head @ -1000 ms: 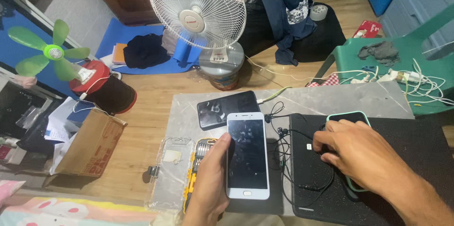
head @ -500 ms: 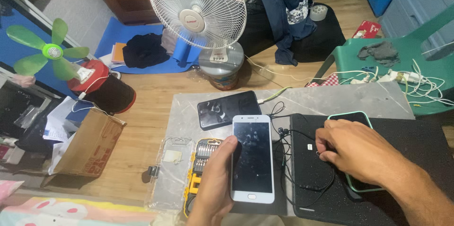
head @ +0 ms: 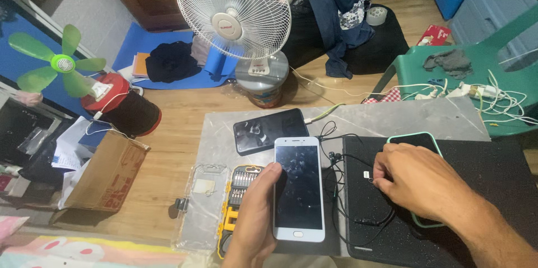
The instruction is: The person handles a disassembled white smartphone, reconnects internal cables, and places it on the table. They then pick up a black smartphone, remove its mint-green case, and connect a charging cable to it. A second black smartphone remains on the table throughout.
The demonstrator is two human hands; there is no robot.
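Holding white phone [head: 298, 188] upright in left hand [head: 255, 220], fingers wrapped round its edge, at 6 o'clock over desk [head: 358, 119]. Right hand [head: 414, 181] at 3 o'clock pinched small white piece [head: 367, 175] on black mat [head: 482, 189] beside green-cased phone [head: 417, 140]. Probably mid-disassembly prep; careful fine grip needed.

White-framed phone [head: 298, 189], dark screen, upright in the left hand [head: 255, 223]; black phone [head: 270, 130], dark screen, flat on the table behind it; mint-cased phone [head: 417, 143], dark screen, under the right hand [head: 417, 181]; brown cardboard box [head: 103, 175], floor left.
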